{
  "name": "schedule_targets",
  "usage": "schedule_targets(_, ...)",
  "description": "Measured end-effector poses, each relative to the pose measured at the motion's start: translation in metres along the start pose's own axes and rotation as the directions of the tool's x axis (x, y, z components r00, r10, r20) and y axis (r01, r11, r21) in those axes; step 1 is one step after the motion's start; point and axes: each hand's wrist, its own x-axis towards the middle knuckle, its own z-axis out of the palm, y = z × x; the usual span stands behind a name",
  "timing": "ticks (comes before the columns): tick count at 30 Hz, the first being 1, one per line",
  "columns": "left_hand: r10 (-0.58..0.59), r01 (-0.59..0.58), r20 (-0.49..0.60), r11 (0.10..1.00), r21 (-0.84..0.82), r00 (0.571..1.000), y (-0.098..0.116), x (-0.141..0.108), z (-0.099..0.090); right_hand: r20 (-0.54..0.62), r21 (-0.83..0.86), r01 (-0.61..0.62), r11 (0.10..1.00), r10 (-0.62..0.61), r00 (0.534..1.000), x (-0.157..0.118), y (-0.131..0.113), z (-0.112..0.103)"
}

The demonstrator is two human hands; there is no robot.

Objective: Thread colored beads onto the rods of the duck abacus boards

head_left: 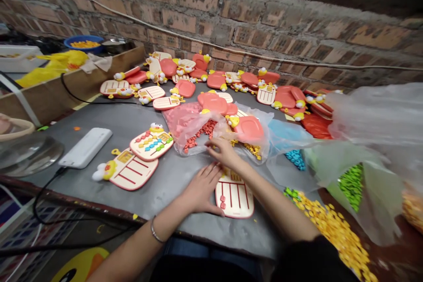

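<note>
My left hand [203, 190] lies with spread fingers against the left edge of a cream board [243, 198] with red slots. Two red beads [222, 202] sit in its leftmost slot. My right hand [224, 153] is above the board's top end, beside an open plastic bag of red beads [206, 128]; its thumb and index fingertips are close together, and anything between them is too small to tell. To the left, a board with colored beads in rows [151, 144] overlaps another cream board without beads [134, 174].
Red and cream duck-headed boards [216, 81] are piled along the brick wall. On the right lie bags of blue beads [295, 158] and green beads [352, 185], and loose yellow beads [333, 229]. A white power bank [86, 147] with a cable is at the left.
</note>
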Motion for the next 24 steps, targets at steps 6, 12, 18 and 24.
schedule_targets(6, -0.001, 0.001, -0.015, 1.000, 0.002, 1.000, -0.001, -0.001, 0.003, 0.213, -0.325, 0.051, 0.944, 0.021, 0.977, 0.062, 0.006, 0.049)
schedule_targets(12, -0.010, 0.009, 0.051, 1.000, 0.024, 0.999, 0.000, 0.002, -0.001, 0.013, -0.090, 0.034, 0.995, -0.033, 0.999, 0.017, 0.007, 0.019)
schedule_targets(18, 0.017, -0.017, 0.011, 1.000, 0.018, 1.000, 0.001, 0.000, -0.001, -0.183, 0.201, -0.095, 0.975, 0.133, 0.974, -0.078, 0.013, -0.045)
schedule_targets(24, 0.030, -0.030, -0.001, 1.000, 0.010, 1.000, -0.002, -0.001, 0.002, -0.185, 0.198, -0.274, 0.941, 0.311, 0.932, -0.146, 0.028, -0.052)
